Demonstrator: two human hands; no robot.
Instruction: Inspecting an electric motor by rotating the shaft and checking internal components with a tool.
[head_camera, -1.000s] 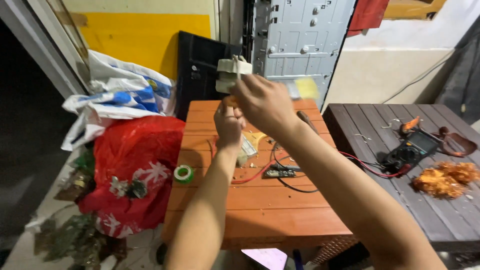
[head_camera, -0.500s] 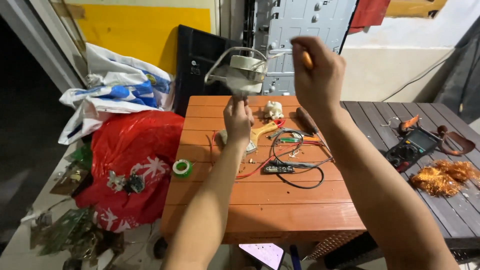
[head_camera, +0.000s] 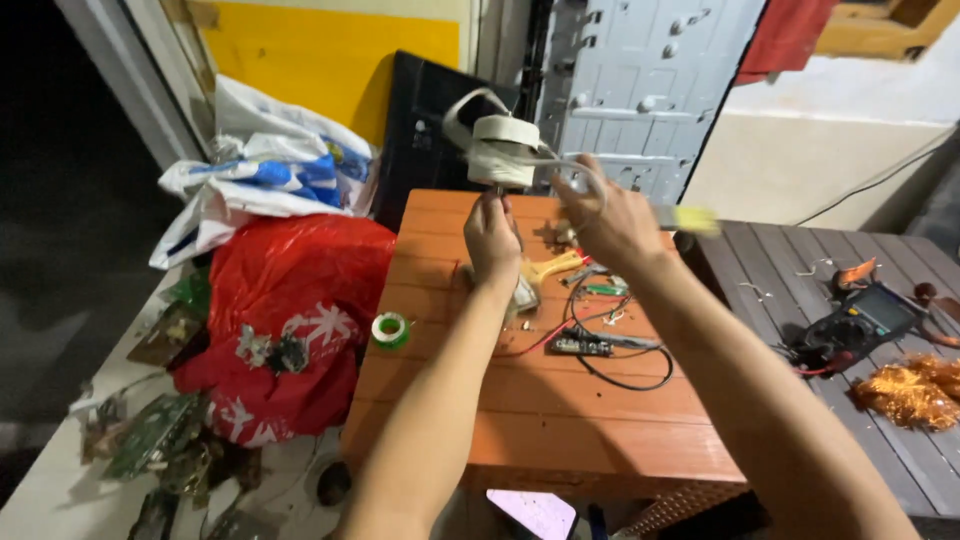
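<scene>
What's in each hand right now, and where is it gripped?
Left hand holds the white taped coil from below, by its underside stem. Right hand grips a yellow-handled tool, blurred; the handle sticks out to the right.

A roll of green tape (head_camera: 390, 329) is lying on the orange wooden table (head_camera: 520, 420), near its left edge. A small circuit board (head_camera: 578, 346) is sitting mid-table with a black cable (head_camera: 630, 378) looping beside it. A red plastic bag (head_camera: 280, 320) is slumping against the table's left side, white and blue bags (head_camera: 265, 175) piling behind it. On the dark slatted table (head_camera: 790, 290) a multimeter (head_camera: 865, 315) is resting near a tangle of copper wire (head_camera: 905, 390).
</scene>
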